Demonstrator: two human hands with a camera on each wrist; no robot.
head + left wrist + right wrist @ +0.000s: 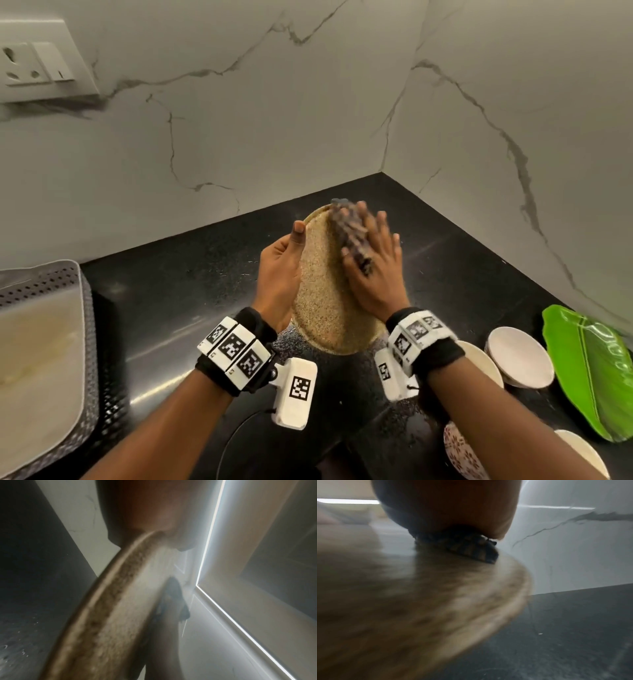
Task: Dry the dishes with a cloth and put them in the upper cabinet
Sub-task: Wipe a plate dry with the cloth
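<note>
While you are working over the black table (164, 284), you are in the drying step: your left hand (279, 274) is gripping the speckled tan plate (322, 301) by its edge, tilted up above the table, thumb over the rim. Your right hand (373, 270) is pressing the dark cloth (349, 233) flat against the plate's face, fingers (380, 222) spread wide. Bowls (519, 356) and a green leaf-shaped plate (589, 373) are waiting at your right. Next, you are likely needing to turn the plate, wipe its back, then lift it to the cabinet.
</note>
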